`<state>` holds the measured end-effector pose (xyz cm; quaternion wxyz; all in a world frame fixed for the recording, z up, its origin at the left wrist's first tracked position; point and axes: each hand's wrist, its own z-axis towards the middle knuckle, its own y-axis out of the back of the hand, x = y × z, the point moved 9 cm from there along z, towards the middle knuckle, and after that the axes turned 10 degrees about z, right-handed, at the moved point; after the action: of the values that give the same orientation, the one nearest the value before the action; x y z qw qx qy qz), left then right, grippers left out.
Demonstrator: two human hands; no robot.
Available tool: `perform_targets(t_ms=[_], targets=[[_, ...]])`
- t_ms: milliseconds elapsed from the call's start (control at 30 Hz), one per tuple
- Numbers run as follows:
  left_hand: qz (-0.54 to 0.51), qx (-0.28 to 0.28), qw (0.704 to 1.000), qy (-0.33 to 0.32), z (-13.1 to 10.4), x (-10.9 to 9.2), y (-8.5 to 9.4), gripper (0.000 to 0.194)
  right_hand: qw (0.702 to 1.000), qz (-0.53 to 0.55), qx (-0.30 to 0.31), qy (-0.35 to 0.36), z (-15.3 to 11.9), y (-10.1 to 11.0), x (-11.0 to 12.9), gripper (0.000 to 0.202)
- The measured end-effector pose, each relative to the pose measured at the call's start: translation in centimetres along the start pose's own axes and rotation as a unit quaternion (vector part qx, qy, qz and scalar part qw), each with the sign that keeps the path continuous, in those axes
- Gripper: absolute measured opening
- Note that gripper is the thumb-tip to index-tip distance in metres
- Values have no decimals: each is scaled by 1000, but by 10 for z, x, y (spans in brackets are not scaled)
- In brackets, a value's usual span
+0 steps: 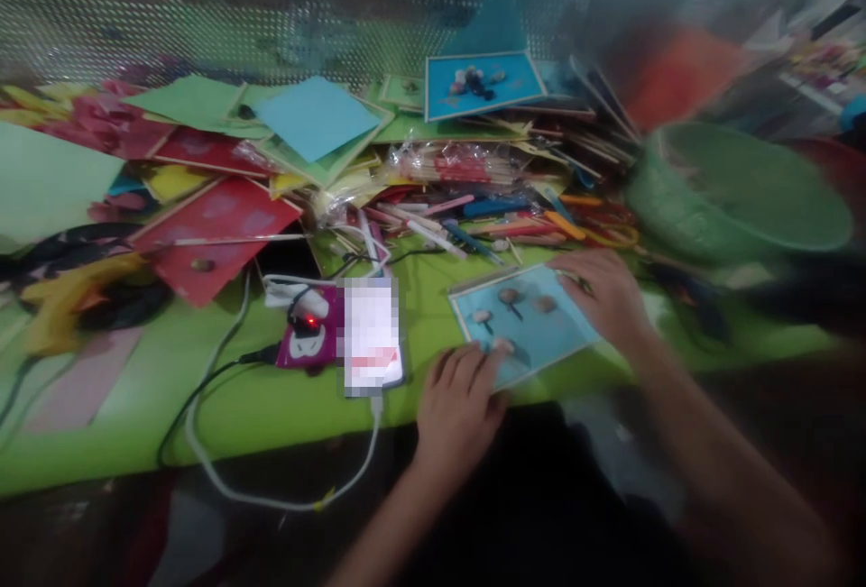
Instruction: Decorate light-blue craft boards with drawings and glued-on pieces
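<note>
A light-blue card (pixel 548 339) with a pale stick frame lies on the green tabletop, close to its front edge. Several small pebbles (pixel 509 297) sit on it, some with short dark strokes beside them. My left hand (pixel 460 398) grips the card's lower left edge, fingers on top near one pebble (pixel 502 346) and thumb low at the rim. At the upper right edge, my right hand (pixel 605 294) is closed on the card, its fingers bent over the border. Blur hides the exact fingertip contact.
To the left, a phone (pixel 372 334) with a white cable lies beside a purple power strip (pixel 311 334). Pens and sticks (pixel 460 222) are heaped behind, with coloured framed cards (pixel 483 87). A green basin (pixel 737 199) stands right; a yellow tape gun (pixel 74 303) lies far left.
</note>
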<state>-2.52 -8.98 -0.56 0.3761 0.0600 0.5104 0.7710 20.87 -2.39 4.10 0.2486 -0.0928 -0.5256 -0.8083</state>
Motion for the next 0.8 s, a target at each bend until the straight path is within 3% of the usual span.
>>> perform_targets(t_ms=[267,500,667,800], targets=[[-21,-10,1000,-9,-9,2,2,44,996,-14,82,35,11,-22,-26,27],[-61,-16,998,6,-18,3,8,45,988,-52,135,57,17,-38,-26,23],[-103,-21,992,70,-29,6,14,43,979,-74,177,68,20,-42,-27,19],[-188,-3,969,162,-43,13,20,43,977,-64,191,64,16,-41,-33,23]])
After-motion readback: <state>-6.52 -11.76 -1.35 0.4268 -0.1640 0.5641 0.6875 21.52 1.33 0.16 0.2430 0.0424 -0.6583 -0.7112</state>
